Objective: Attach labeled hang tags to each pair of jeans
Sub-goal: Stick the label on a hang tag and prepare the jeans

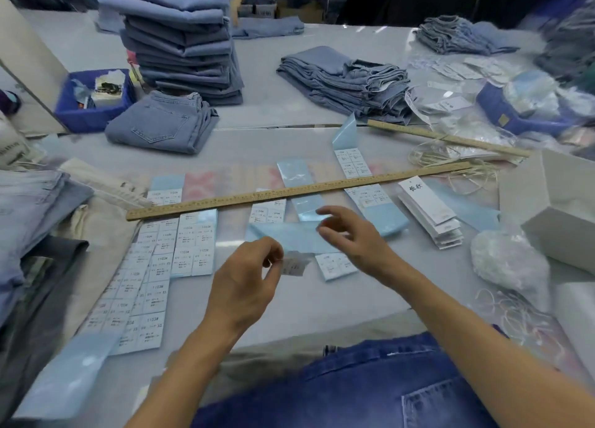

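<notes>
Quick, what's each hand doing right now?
Left hand: pinching a small label sticker.
Right hand: open, fingers spread, holding nothing.

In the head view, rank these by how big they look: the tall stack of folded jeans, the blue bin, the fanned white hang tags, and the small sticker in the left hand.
1. tall stack of folded jeans
2. blue bin
3. fanned white hang tags
4. small sticker, pinched by the left hand

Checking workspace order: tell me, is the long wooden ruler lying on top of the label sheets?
Yes, the wooden ruler lies across several label sheets, covering part of each.
</notes>
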